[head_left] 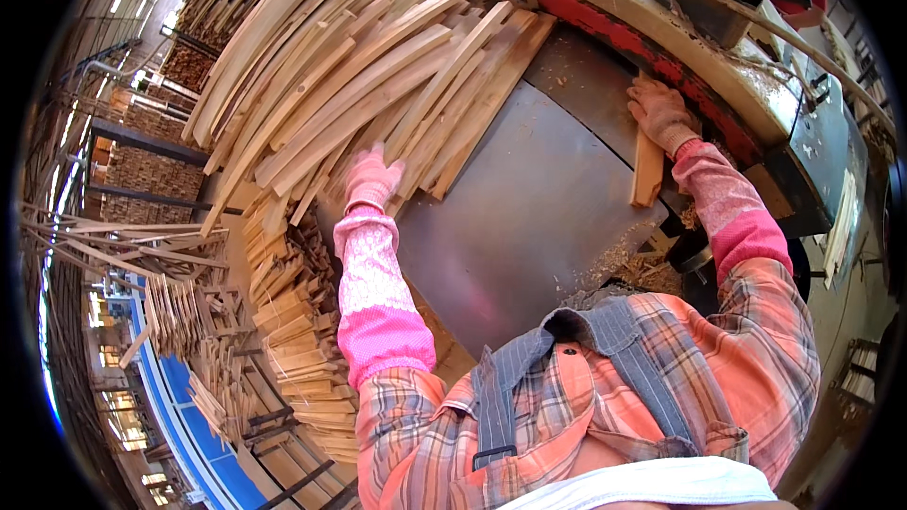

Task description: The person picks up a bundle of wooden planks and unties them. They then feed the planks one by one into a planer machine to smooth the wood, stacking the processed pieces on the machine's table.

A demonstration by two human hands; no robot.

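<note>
My right hand [661, 111], in a worn work glove, is closed over a short wooden strip [647, 173]. The strip lies on the metal machine table [529, 217], beside the red-edged side of the machine. Its far part is hidden under my fingers. My left hand [371, 178], in a pink glove, reaches to the near ends of a heap of long wooden strips [364, 85] at the table's left. Its fingers look apart and touch the strip ends. I see no strip clearly gripped in it.
The machine's cream and red body [661, 28] borders the far right. Sawdust and shavings [619, 264] lie at the table's near edge. Stacked short wood pieces [307, 349] stand at my left, with a blue conveyor-like surface [203, 416] beyond.
</note>
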